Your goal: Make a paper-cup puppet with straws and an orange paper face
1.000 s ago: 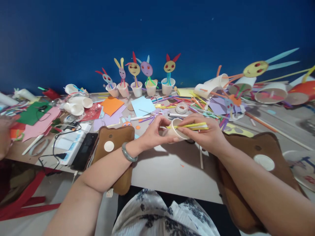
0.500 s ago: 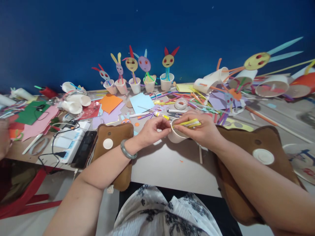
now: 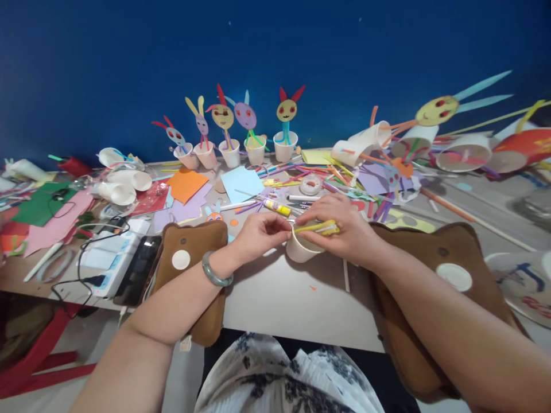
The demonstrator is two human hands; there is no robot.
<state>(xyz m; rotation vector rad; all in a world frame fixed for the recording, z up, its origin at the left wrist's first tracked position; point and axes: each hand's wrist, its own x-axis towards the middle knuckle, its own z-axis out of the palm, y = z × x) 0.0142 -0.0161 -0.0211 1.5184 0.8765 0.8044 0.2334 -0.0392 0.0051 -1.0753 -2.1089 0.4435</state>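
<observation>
A white paper cup (image 3: 301, 250) stands on the near part of the table between my two hands. My left hand (image 3: 266, 234) is closed, with thumb and forefinger pinched at the left side of its rim. Bent over the cup's far right side, my right hand (image 3: 344, 228) is closed on yellow pipe cleaners (image 3: 321, 228), which stick out across its fingers above the opening. The fingertips of my right hand meet the rim near the left ones. Whatever is inside the cup is mostly hidden.
Brown cushions lie left (image 3: 193, 287) and right (image 3: 434, 310) under my forearms. A yellow glue stick (image 3: 278, 207), a tape roll (image 3: 310, 184) and coloured paper lie beyond. Rabbit-faced figures stand in paper cups (image 3: 285, 147) along the blue wall. A power strip (image 3: 118, 258) with cables sits left.
The whole view has shifted slightly, so most things sit a little lower and further left. My right fingers have come closer to my left fingertips at the cup's rim.
</observation>
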